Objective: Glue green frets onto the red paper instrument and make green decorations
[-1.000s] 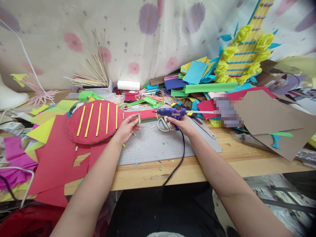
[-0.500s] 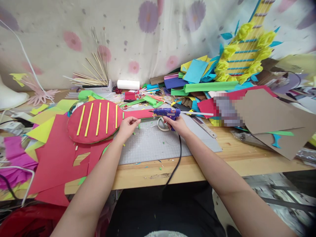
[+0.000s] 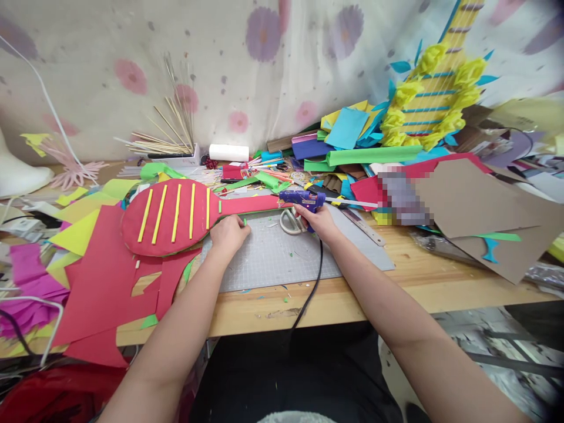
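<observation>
A blue hot glue gun is gripped in my right hand, its nozzle pointing left over the neck of a red guitar shape. A white glue stick juts from its back. The red guitar shape lies flat, with several yellow strips across its round body and a thin red neck. Just below the neck, my left hand is on the grey cutting mat, fingers pinched at a small green strip. White-handled scissors lie by my right hand.
Red sheets cover the left of the table. A metal ruler lies on the right, near brown cardboard. A yellow guitar with paper flowers leans at the back. The gun's black cord runs over the front edge.
My left hand has moved down onto the mat, and its fingertips have closed at a small green strip there. The glue gun has shifted slightly to the right.
</observation>
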The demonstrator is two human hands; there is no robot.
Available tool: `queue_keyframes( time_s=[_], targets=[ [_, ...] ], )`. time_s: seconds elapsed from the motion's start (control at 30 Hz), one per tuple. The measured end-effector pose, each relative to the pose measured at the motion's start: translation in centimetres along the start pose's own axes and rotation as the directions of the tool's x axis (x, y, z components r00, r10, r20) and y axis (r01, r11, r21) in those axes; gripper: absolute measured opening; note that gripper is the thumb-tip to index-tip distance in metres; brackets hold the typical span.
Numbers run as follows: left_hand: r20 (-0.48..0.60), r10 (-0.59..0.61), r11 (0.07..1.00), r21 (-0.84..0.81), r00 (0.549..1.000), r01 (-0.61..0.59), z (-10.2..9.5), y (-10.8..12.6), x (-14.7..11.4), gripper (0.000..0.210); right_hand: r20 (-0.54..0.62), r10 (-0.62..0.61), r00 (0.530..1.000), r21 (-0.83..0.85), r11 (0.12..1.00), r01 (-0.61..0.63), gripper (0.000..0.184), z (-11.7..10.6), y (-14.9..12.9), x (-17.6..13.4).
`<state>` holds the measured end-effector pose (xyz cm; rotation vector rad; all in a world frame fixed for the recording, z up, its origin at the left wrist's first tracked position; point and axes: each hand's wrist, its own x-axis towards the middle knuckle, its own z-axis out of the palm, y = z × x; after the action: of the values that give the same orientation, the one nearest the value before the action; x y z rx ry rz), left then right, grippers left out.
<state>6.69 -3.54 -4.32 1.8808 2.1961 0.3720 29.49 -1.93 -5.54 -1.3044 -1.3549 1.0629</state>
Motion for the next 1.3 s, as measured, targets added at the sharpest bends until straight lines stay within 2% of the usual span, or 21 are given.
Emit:
queue_keyframes(
  time_s=[0.1,0.2,0.3,0.37,0.47,0.57,0.63,0.73,0.83,0.9,1.0,1.1,1.23,1.3],
  targets=[
    [0.021,0.021,0.998,-0.056,1.000,-0.020,0.0,-0.1,-0.1,0.014,-0.011,-0.007,1.000,-0.006,1.000,0.007,0.039,0.0,0.0,0.0],
    [-0.015,0.118,0.956,-0.270,0.993,-0.118,0.1,-0.6,0.1,0.010,-0.015,-0.014,1.000,0.014,1.000,0.014,0.039,0.0,0.0,0.0],
    [-0.069,0.167,0.767,-0.618,0.984,-0.174,0.5,-1.0,0.5,0.009,-0.014,-0.016,1.000,0.052,0.999,0.017,0.039,0.1,0.0,0.0],
    [-0.050,0.125,0.592,-0.798,0.991,-0.115,0.6,-1.0,0.6,0.016,-0.013,-0.016,1.000,0.068,0.998,0.016,0.039,0.1,0.1,0.1],
    [0.066,0.088,0.388,-0.921,0.994,0.027,0.3,-0.6,0.3,0.029,-0.006,-0.025,1.000,0.071,0.997,0.025,0.037,0.1,0.2,0.1],
    [0.113,0.058,0.302,-0.949,0.992,0.090,-1.0,-0.5,0.2,0.034,-0.019,-0.039,0.999,0.070,0.997,0.040,0.037,-0.1,0.2,0.2],
    [0.112,-0.011,0.348,-0.931,0.994,0.109,-2.3,-0.8,0.7,0.030,-0.030,-0.039,0.999,0.067,0.997,0.041,0.037,-0.2,0.4,0.3],
    [0.110,-0.089,0.575,-0.806,0.990,0.141,-4.4,-1.6,2.6,0.023,-0.037,-0.027,0.999,0.059,0.998,0.029,0.038,-0.4,0.7,0.5],
    [0.099,-0.067,0.868,-0.485,0.993,0.107,-6.1,-1.8,5.3,0.011,-0.033,-0.032,0.999,0.045,0.998,0.033,0.037,-0.4,0.9,0.6],
    [0.160,-0.034,0.965,-0.253,0.986,0.074,-6.6,-1.5,6.8,0.015,-0.027,-0.033,0.999,0.034,0.999,0.034,0.037,-0.4,0.8,0.6],
    [0.223,-0.057,0.998,-0.008,0.973,0.061,-6.7,-0.7,8.2,0.026,-0.032,-0.014,0.999,0.024,1.000,0.015,0.038,-0.3,0.4,0.3],
    [0.264,-0.096,0.990,0.124,0.960,0.064,-6.4,-0.1,8.7,0.030,-0.047,0.010,0.999,0.024,1.000,-0.009,0.040,-0.3,0.0,0.2],
    [0.275,-0.149,0.980,0.168,0.950,0.106,-6.1,-0.1,9.1,0.028,-0.031,0.019,0.999,0.019,1.000,-0.018,0.042,-0.3,-0.2,0.1],
    [0.228,-0.161,0.985,0.098,0.960,0.142,-5.9,-0.4,9.3,0.026,-0.019,0.018,1.000,0.024,1.000,-0.018,0.042,-0.3,-0.2,0.1]
  ],
)
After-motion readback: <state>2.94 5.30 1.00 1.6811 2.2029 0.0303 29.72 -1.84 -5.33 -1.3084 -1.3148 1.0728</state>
